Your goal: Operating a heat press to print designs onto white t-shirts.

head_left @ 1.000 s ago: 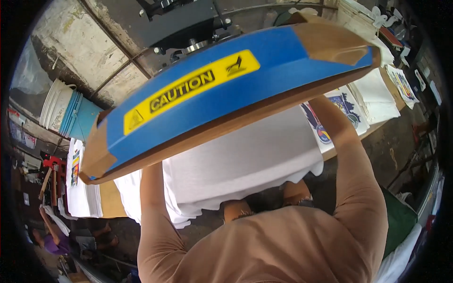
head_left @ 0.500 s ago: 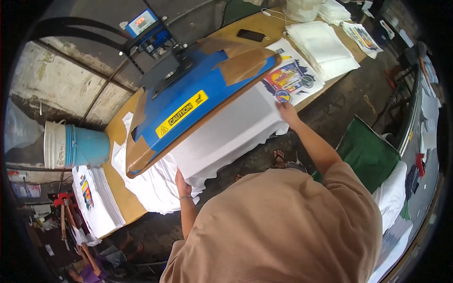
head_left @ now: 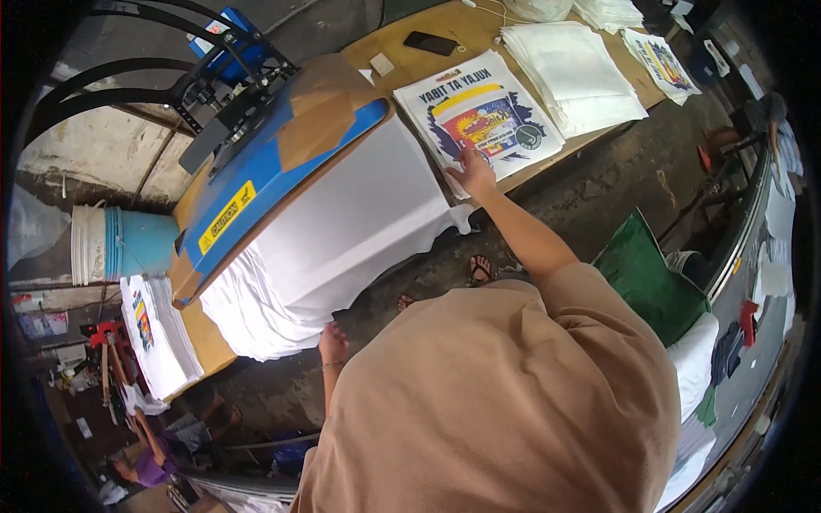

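A blue heat press head [head_left: 282,171], patched with brown material and bearing a yellow warning label, hangs over a white shirt [head_left: 351,214] spread on the press, its folds spilling over the table edge. My right hand [head_left: 475,171] touches the top of a stack of printed transfer sheets [head_left: 505,111] right of the shirt, thumb and fingers apart. My left hand [head_left: 333,346] hangs just below the shirt's lower hem, fingers loosely curled and apart, with nothing visible in them.
The wooden table [head_left: 205,342] bears more printed sheets [head_left: 150,333], white stacks [head_left: 573,77] and a phone [head_left: 428,43]. Stacked buckets [head_left: 128,244] stand left. A green cloth [head_left: 646,274] lies at right. A person in purple [head_left: 150,453] is at lower left, another person [head_left: 765,120] at far right.
My view has swung toward the printed sheets. My right hand has moved from the shirt's edge onto those sheets, and my left hand has let go of the shirt.
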